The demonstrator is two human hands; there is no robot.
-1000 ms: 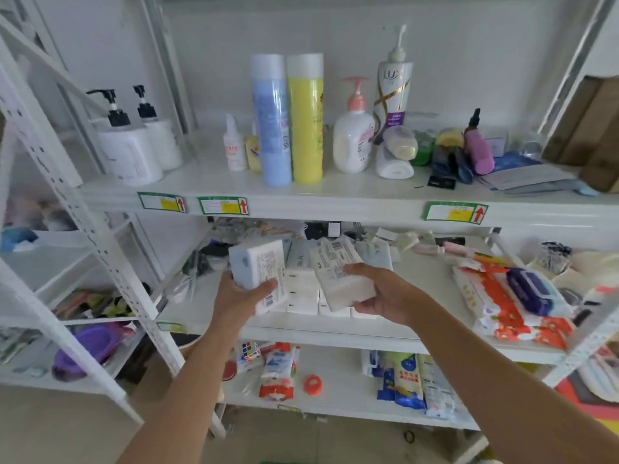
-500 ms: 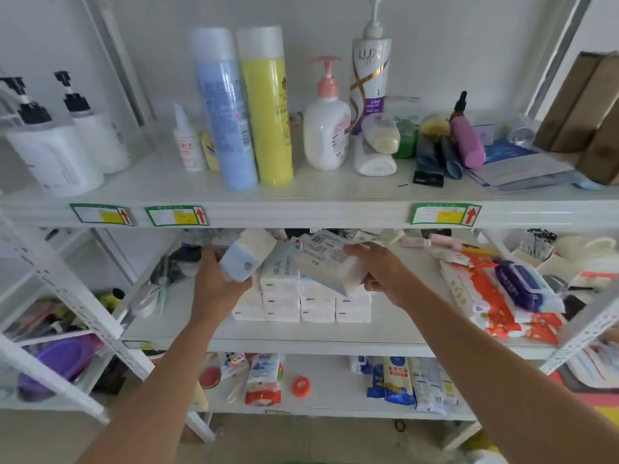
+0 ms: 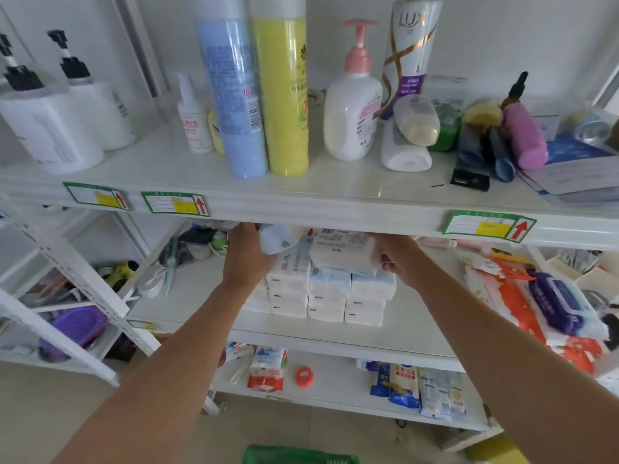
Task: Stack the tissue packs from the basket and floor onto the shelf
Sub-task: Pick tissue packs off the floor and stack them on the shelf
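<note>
Rows of white and pale-blue tissue packs (image 3: 326, 296) stand stacked on the middle shelf (image 3: 412, 333). My left hand (image 3: 246, 256) grips a white and blue tissue pack (image 3: 276, 239) just under the upper shelf's edge, at the left of the stack. My right hand (image 3: 397, 259) holds another white tissue pack (image 3: 345, 254) flat over the top of the stack, touching the packs below. The rim of a green basket (image 3: 298, 455) shows at the bottom edge.
The upper shelf (image 3: 335, 199) carries spray cans, pump bottles and a LUX bottle, its edge close above my hands. Orange and purple wipe packs (image 3: 542, 306) lie to the right on the middle shelf. Small clutter sits at the left back. The lower shelf holds more packets.
Both hands have pushed deeper into the middle shelf. The right pack has come down flat onto the stack, and the left pack has risen toward the upper shelf's edge. The camera moved closer.
</note>
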